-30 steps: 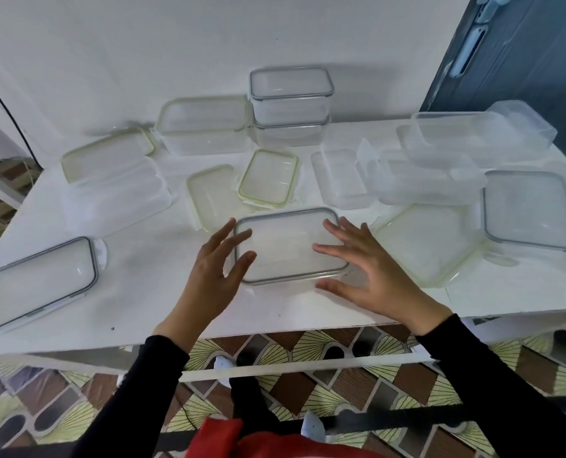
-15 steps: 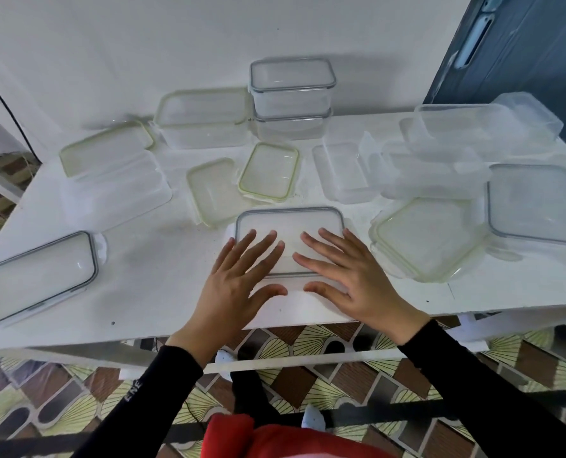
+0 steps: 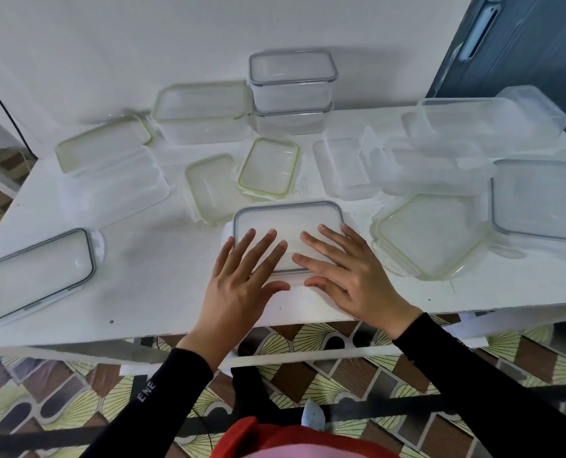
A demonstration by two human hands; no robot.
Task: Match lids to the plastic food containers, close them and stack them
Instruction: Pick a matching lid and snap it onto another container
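Note:
A clear rectangular container with a grey-rimmed lid (image 3: 288, 219) sits at the table's front middle. My left hand (image 3: 242, 279) and my right hand (image 3: 351, 272) lie flat on the lid's near half, fingers straight and spread, thumbs over its front edge. Behind it lie two green-rimmed lids (image 3: 270, 166) (image 3: 208, 186). Two closed grey-rimmed containers (image 3: 291, 90) are stacked at the back by the wall. A green-rimmed closed container (image 3: 202, 110) stands to their left.
A grey-rimmed lid (image 3: 33, 276) lies at the front left, a green-rimmed square lid (image 3: 430, 236) and a grey-rimmed square lid (image 3: 539, 200) at the right. Open clear containers (image 3: 344, 166) (image 3: 483, 123) (image 3: 113, 186) crowd the back. The white table's front edge (image 3: 142, 328) runs below my hands.
My hands moved from the sides of the lidded container onto its top and now press flat on it. The container sits slightly nearer the front edge.

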